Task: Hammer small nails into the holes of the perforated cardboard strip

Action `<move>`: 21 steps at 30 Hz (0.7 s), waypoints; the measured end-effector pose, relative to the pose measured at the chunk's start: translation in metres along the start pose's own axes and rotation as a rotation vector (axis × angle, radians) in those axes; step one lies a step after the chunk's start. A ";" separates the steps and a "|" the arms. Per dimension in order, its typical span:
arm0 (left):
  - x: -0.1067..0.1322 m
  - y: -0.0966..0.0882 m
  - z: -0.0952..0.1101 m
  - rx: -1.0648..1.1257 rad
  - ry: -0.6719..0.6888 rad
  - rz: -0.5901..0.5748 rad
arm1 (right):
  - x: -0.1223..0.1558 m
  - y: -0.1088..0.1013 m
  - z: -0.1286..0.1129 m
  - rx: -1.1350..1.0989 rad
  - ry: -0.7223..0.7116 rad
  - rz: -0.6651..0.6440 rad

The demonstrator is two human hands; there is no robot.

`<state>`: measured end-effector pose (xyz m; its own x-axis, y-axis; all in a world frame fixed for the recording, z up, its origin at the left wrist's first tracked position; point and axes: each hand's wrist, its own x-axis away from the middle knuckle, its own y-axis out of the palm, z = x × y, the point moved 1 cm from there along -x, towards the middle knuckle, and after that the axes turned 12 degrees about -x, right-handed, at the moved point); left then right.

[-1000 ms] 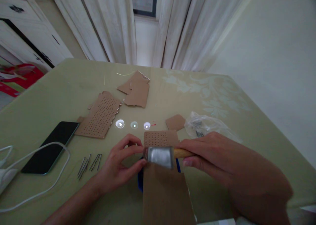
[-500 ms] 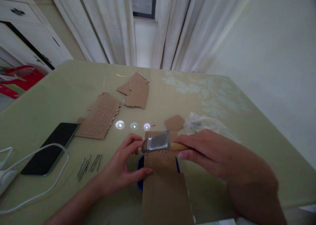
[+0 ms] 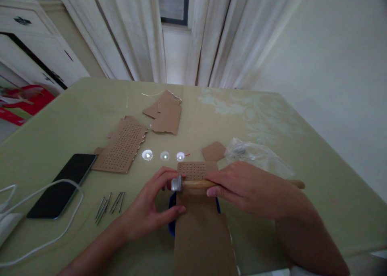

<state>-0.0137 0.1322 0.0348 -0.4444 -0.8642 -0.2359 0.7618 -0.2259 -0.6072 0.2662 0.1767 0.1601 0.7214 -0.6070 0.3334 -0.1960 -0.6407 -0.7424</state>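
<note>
My right hand (image 3: pixel 250 191) is wrapped round the wooden handle of a hammer (image 3: pixel 198 184), the handle's tail showing past the wrist. The metal hammer head is over the left edge of a brown cardboard strip (image 3: pixel 198 211), by my left fingertips. My left hand (image 3: pixel 148 207) grips that edge, thumb on the near part and fingers curled by the hammer head. Whether those fingers pinch something small is hidden. Rows of small holes mark the strip's far end. Beneath it, a blue container (image 3: pixel 171 223) shows at both sides.
Several nails (image 3: pixel 109 203) lie left of my left hand, near a black phone (image 3: pixel 62 187) and a white cable (image 3: pixel 75 223). Further back are a perforated cardboard sheet (image 3: pixel 121 147), torn cardboard pieces (image 3: pixel 166 116), three shiny round spots (image 3: pixel 165 155) and a clear plastic bag (image 3: pixel 256 155).
The hammer has shifted left and turned, so its head now looks narrower and more handle shows. My right hand moved slightly left with it. My left hand stays nearly in place.
</note>
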 end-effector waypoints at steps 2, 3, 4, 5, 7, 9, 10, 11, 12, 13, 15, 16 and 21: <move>0.000 0.000 0.000 -0.001 0.000 -0.010 | 0.002 -0.001 0.000 -0.011 -0.011 0.020; 0.000 0.000 0.000 -0.005 0.001 -0.009 | 0.002 -0.001 0.000 -0.026 -0.016 0.032; 0.000 0.000 -0.001 -0.007 0.001 -0.006 | 0.003 -0.002 0.000 -0.039 -0.021 0.039; 0.000 0.001 -0.001 -0.007 0.001 -0.001 | 0.003 -0.002 0.000 -0.047 -0.023 0.037; 0.001 0.001 -0.002 0.000 -0.004 0.009 | 0.001 -0.001 -0.001 -0.039 -0.017 0.015; 0.001 0.002 -0.003 0.010 -0.028 0.007 | -0.001 0.000 -0.002 -0.020 -0.010 -0.021; 0.002 0.002 -0.004 0.014 -0.044 0.001 | -0.001 0.000 -0.002 -0.014 -0.010 -0.031; 0.002 0.002 -0.005 0.018 -0.062 -0.005 | 0.000 0.000 -0.001 -0.013 -0.017 -0.030; 0.003 0.002 -0.006 0.023 -0.079 -0.015 | 0.003 -0.001 0.000 -0.020 -0.028 -0.020; 0.003 0.001 -0.007 0.033 -0.092 -0.023 | 0.006 -0.002 0.001 -0.035 -0.041 -0.001; 0.004 0.001 -0.010 0.067 -0.115 -0.030 | 0.014 -0.007 0.004 -0.077 -0.065 0.060; 0.004 0.001 -0.011 0.092 -0.127 -0.027 | 0.018 -0.009 0.006 -0.092 -0.076 0.100; 0.002 0.005 -0.020 0.234 -0.221 0.040 | 0.028 -0.017 0.011 -0.033 -0.081 0.232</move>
<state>-0.0210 0.1382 0.0159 -0.3184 -0.9454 -0.0695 0.8757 -0.2653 -0.4034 0.2976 0.1761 0.1759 0.7049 -0.7011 0.1073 -0.3834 -0.5040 -0.7739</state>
